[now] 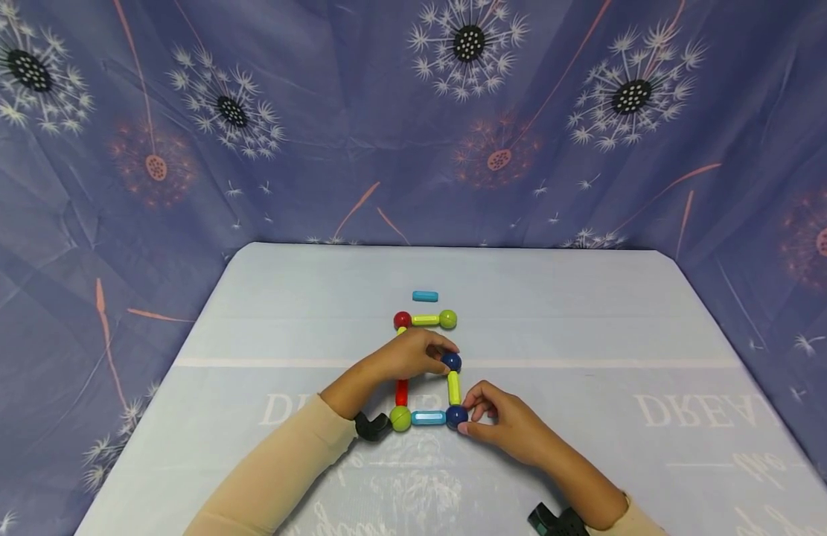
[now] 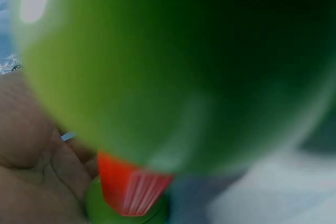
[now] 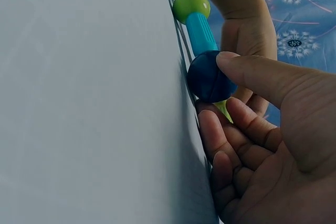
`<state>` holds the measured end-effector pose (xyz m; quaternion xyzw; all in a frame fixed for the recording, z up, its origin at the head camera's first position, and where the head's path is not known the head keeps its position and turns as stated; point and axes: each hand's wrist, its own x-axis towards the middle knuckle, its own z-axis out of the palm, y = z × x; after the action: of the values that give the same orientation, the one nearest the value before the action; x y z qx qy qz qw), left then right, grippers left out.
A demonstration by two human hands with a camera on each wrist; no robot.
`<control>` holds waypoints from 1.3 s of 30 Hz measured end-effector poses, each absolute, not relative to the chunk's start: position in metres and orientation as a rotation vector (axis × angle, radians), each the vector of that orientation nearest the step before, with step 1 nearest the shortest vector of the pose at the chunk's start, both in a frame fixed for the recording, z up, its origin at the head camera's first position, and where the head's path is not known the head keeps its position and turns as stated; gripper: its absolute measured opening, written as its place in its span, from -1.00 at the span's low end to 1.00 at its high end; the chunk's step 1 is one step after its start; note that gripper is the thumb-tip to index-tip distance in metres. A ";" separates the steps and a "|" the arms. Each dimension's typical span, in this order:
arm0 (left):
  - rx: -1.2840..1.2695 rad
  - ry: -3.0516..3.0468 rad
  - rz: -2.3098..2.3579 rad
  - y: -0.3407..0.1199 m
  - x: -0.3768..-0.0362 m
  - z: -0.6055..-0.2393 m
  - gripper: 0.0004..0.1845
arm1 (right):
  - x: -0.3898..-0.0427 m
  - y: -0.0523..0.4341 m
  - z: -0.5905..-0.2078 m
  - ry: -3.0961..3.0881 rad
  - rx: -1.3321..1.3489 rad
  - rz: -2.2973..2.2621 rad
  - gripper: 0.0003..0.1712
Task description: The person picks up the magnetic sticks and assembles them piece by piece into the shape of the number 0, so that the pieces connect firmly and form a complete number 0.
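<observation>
My left hand (image 1: 413, 356) pinches the upper dark blue ball (image 1: 452, 362) between thumb and fingers. At the near right corner, my right hand (image 1: 507, 424) holds another dark blue ball (image 1: 456, 416) with its thumb and fingertips. A yellow-green rod (image 1: 454, 388) links these two balls. From the nearer one a light blue rod (image 1: 429, 418) runs left to a green ball (image 1: 400, 418). A red rod (image 1: 402, 392) rises from there and passes under my left hand, which hides part of that side. The left wrist view is mostly filled by a blurred green ball (image 2: 157, 66).
Beyond my left hand, a red ball (image 1: 403, 320), a yellow-green rod (image 1: 425, 320) and a green ball (image 1: 448, 319) form the far side. Behind them lies a loose light blue rod (image 1: 425, 296). Everything sits on a pale, lettered table (image 1: 587, 313) before a patterned cloth.
</observation>
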<state>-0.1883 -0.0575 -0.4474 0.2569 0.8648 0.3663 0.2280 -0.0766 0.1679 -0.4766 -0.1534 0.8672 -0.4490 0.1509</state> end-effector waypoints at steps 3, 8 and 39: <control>0.723 2.386 1.015 -0.057 -0.187 -0.447 -0.64 | -0.077 0.168 -0.477 2.488 -0.439 -1.293 -0.63; 0.737 2.384 1.019 -0.057 -0.187 -0.447 -0.65 | -0.077 0.168 -0.478 2.486 -0.439 -1.299 -0.62; 0.628 2.563 1.345 -0.068 -0.198 -0.432 -0.62 | -0.075 0.166 -0.475 2.482 -0.433 -1.299 -0.61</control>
<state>-0.1981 -0.0676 -0.4324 0.2112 0.8618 0.4523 0.0897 -0.0754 0.1661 -0.4754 -0.1510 0.8653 -0.4529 0.1526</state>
